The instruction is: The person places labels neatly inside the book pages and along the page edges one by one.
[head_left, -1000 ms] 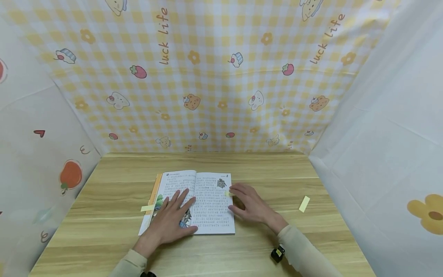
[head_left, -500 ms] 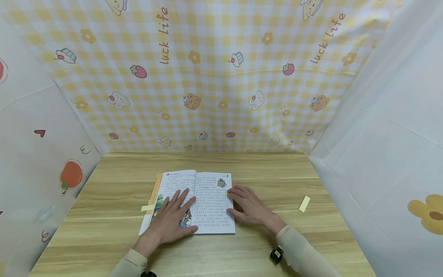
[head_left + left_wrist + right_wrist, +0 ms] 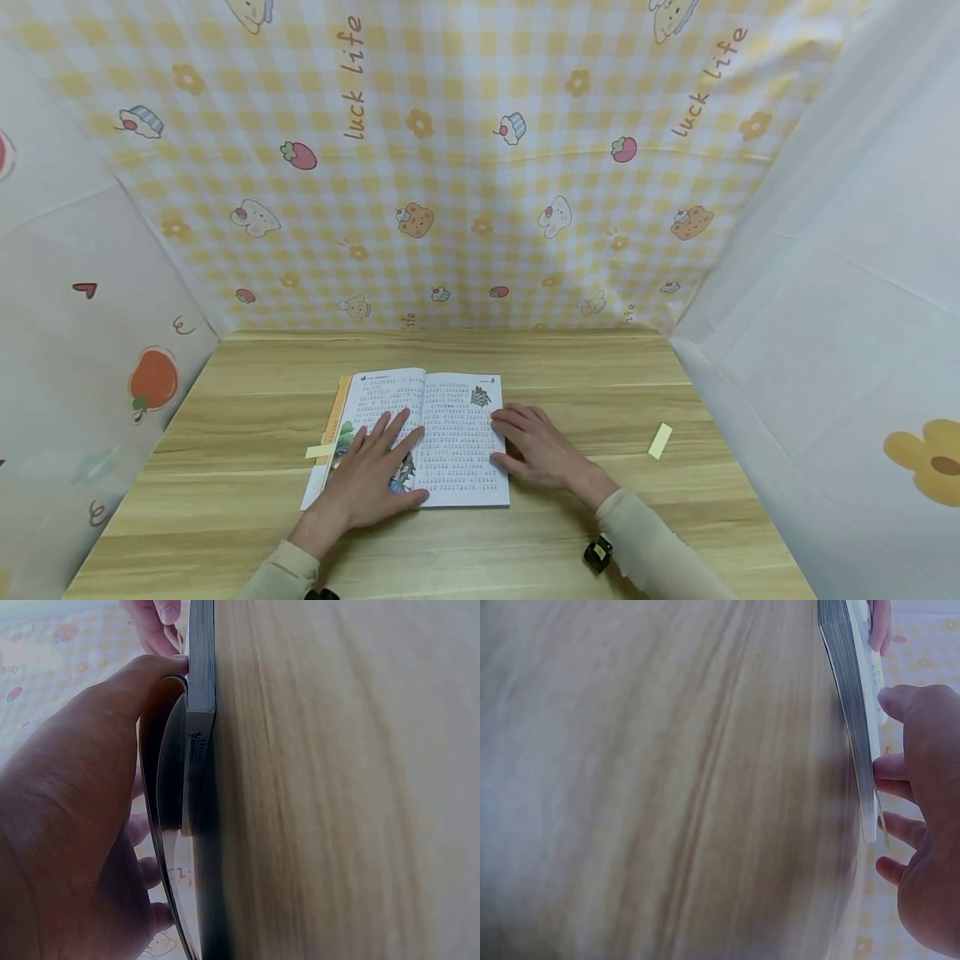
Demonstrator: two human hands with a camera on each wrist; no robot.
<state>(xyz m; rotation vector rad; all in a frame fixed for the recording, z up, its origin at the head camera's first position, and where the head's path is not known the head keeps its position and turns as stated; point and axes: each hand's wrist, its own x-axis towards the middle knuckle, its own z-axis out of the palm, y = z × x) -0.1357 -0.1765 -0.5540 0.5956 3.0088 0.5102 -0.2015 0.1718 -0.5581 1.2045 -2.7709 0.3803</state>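
Note:
An open book (image 3: pixel 459 450) with printed text lies on the wooden table. My left hand (image 3: pixel 367 482) rests on its left page with the fingers spread, the thumb near the lower gutter. In the left wrist view, that page side bows up beside the thick block of pages (image 3: pixel 201 675). At the right page's outer edge, my right hand (image 3: pixel 542 450) presses with its fingertips on a pale yellow sticky tab (image 3: pixel 491 417), mostly hidden beneath them. The right thumb touches the page lower down. In the right wrist view, the tab (image 3: pixel 883 817) juts past the book's edge under the fingers.
Another pale yellow tab (image 3: pixel 320 451) sticks out from the book's left edge. A loose tab (image 3: pixel 660 442) lies on the table (image 3: pixel 600 375) to the right of my right hand. A checked curtain (image 3: pixel 480 183) hangs behind the table, with pale cloth on both sides.
The right fingers have shifted slightly left onto the tab, covering most of it. My left hand and the book have stayed in place.

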